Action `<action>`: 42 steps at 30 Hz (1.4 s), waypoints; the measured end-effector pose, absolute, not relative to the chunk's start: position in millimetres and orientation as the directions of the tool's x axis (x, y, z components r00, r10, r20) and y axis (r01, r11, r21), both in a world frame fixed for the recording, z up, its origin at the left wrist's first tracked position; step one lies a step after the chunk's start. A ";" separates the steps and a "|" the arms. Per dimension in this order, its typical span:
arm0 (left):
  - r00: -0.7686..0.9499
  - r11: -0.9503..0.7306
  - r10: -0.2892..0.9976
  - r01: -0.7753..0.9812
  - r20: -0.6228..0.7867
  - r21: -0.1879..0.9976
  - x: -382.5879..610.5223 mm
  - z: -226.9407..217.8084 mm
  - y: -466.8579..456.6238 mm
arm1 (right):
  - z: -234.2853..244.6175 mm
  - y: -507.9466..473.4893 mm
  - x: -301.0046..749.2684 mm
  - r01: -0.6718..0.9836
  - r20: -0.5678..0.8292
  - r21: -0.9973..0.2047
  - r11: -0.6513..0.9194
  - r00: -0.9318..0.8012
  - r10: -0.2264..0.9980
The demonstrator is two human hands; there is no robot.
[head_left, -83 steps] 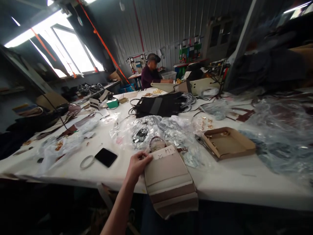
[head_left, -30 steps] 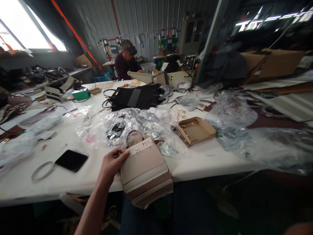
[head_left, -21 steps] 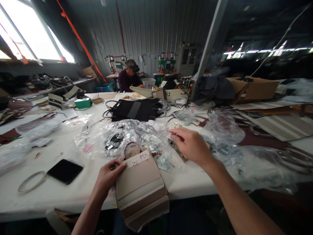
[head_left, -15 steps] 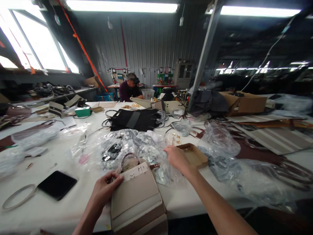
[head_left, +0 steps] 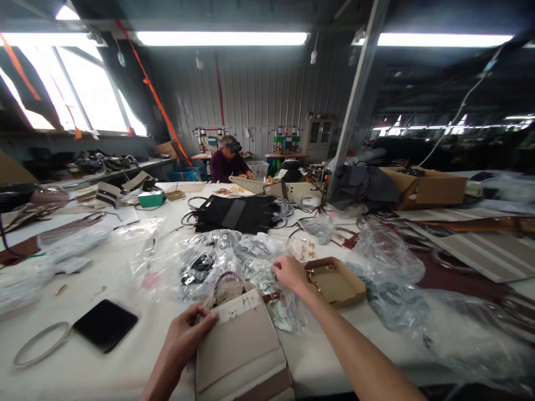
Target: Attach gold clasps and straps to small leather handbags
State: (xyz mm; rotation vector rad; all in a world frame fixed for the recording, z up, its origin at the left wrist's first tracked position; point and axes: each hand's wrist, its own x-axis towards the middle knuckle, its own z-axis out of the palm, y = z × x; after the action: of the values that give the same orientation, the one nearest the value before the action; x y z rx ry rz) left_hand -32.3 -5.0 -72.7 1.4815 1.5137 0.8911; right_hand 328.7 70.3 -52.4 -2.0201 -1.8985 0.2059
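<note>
My left hand [head_left: 190, 329] pinches the top left corner of a beige handbag [head_left: 240, 348], thumb on its front and fingers behind. The handbag leans near the table's front edge, with a row of small holes or marks on its pale top strip. A braided handle [head_left: 228, 283] rises behind it, and a brown strap tab [head_left: 271, 297] sticks out at its right. My right hand [head_left: 291, 272] has its fingers curled together over a clear plastic bag of small metal plates [head_left: 256, 268]; what they hold, if anything, is hidden. Beside that hand stands a shallow cardboard tray [head_left: 351, 281] with a few gold-coloured pieces.
Black bag pieces [head_left: 238, 214] lie beyond the plastic. A black tablet or phone [head_left: 105, 326] and a pale ring [head_left: 42, 344] rest at the left. Plastic bags [head_left: 388, 250] and striped panels [head_left: 472, 250] cover the right. A co-worker [head_left: 229, 161] sits across the table.
My right hand has moved left from the cardboard tray's edge towards the plastic bag of metal plates, uncovering more of the tray. My left hand keeps its hold. The camera view has tilted up slightly.
</note>
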 end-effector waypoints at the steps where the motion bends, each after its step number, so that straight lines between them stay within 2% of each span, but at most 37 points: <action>1: 0.024 0.057 0.997 0.417 -0.073 0.907 -32.0 -72.6 -4.8 | -53.8 69.3 328.3 0.934 0.144 -0.356 -0.025 0.082 0.986; 12: 0.010 0.042 0.999 0.344 -0.049 0.938 -28.9 -74.5 -9.4 | -53.2 62.8 331.0 0.911 0.192 -0.407 0.068 0.013 0.981; 15: -0.004 0.055 0.998 0.336 -0.057 0.940 -28.6 -75.6 -10.5 | -36.8 64.0 317.2 0.864 0.285 -0.473 0.174 -0.037 0.958; 17: -0.007 0.062 0.998 0.335 -0.063 0.940 -28.4 -75.7 -10.6 | -26.4 64.2 303.0 0.830 0.268 -0.494 0.257 -0.136 0.954; 21: -0.010 0.047 0.999 0.334 -0.046 0.941 -27.9 -74.1 -9.8 | -16.2 66.0 275.4 0.827 0.129 -0.435 0.356 -0.334 0.934; 24: -0.011 0.034 0.999 0.344 -0.033 0.938 -27.6 -73.7 -9.5 | -11.9 73.7 259.2 0.843 0.197 -0.384 0.376 -0.324 0.925; 26: -0.008 0.016 1.000 0.339 -0.014 0.941 -27.3 -74.7 -9.7 | -7.4 84.7 246.2 0.827 0.237 -0.404 0.392 -0.319 0.918; 31: -0.014 0.019 1.000 0.295 -0.016 0.955 -26.7 -79.2 -10.1 | -1.2 128.4 191.9 0.780 0.229 -0.417 0.467 -0.407 0.884; 35: -0.033 0.028 0.999 0.297 -0.019 0.955 -26.4 -82.6 -8.4 | -10.0 162.2 144.6 0.788 0.195 -0.404 0.464 -0.422 0.886; 42: -0.044 0.030 0.999 0.276 -0.018 0.961 -26.5 -87.3 -5.2 | -33.6 191.3 107.9 0.821 0.169 -0.419 0.388 -0.350 0.922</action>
State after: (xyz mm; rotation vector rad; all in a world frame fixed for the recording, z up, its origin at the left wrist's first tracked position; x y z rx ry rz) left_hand -26.5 -5.2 -87.3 1.3744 1.4561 1.0756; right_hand 107.9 191.3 -33.6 -1.5090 -2.2774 0.3694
